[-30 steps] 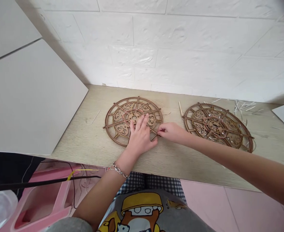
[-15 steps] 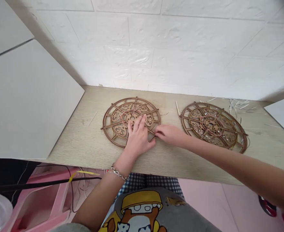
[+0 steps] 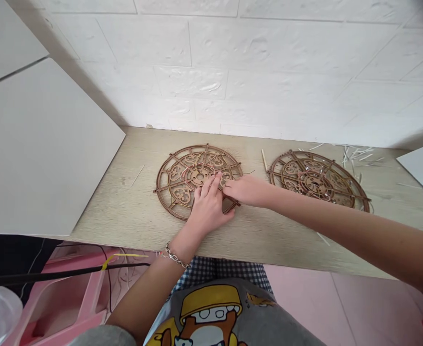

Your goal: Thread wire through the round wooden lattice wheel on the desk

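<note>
A round brown openwork frame [image 3: 181, 194], with scrollwork and a ringed hub, lies flat on the wooden worktop. Reddish wire [image 3: 187, 172] loops around its hub, and a thin wire end [image 3: 249, 172] sticks out past its right rim. My left hand [image 3: 208, 204] rests on the frame's near right part, fingers stretched out flat and thumb spread. Just right of it, my right hand [image 3: 245, 190] is closed in a pinch over the frame's right side. What its fingertips hold is too small to make out.
A second round frame [image 3: 290, 182] with wires lies to the right, partly behind my right forearm. Several white strips [image 3: 357, 156] are scattered at the back right, and a pale stick [image 3: 264, 159] lies between the frames. White panels [image 3: 63, 158] and a brick-patterned wall [image 3: 211, 57] bound the worktop.
My right hand has moved from the frame's near right rim inward and away from me, beside my left fingers. The frame has shifted slightly right; my left hand stays on it.
</note>
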`<state>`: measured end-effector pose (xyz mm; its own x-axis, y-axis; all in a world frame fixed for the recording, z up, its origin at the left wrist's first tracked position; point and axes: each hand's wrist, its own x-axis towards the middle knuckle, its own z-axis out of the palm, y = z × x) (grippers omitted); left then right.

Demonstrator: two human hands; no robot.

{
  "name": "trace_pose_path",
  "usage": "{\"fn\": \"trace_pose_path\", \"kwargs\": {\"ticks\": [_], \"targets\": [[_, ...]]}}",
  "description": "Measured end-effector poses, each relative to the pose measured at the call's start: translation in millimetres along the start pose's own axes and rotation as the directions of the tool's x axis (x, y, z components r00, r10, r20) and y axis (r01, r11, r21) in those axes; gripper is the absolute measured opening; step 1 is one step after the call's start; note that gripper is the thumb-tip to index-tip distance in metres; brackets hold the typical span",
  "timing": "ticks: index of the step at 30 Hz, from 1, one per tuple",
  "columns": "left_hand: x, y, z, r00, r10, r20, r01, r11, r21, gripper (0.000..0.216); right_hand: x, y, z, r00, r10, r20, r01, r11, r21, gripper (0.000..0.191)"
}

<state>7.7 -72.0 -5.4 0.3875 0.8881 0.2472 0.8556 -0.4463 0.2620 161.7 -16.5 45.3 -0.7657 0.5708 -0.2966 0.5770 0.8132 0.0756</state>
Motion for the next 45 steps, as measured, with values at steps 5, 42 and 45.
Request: {"fn": "trace_pose_path", "kwargs": {"ticks": [5, 42, 45], "targets": [[-1, -1, -2, 1.0, 0.0, 0.002, 0.0, 1.0, -0.009, 0.038, 1, -27, 4, 0.974, 0.228, -0.003, -0.228, 0.972, 0.062, 0.021], [-13, -7, 3, 0.998, -0.063, -0.004, 0.063, 0.998, -0.024, 0.026, 3, -25, 8, 0.996, -0.045, -0.073, 0.046, 0.999, 0.003, 0.021], [-15, -4, 4, 0.998, -0.058, -0.016, 0.057, 0.997, -0.046, 0.026, -1, -28, 17, 0.989, 0.111, -0.094, -0.101, 0.989, 0.107, 0.021]]}}
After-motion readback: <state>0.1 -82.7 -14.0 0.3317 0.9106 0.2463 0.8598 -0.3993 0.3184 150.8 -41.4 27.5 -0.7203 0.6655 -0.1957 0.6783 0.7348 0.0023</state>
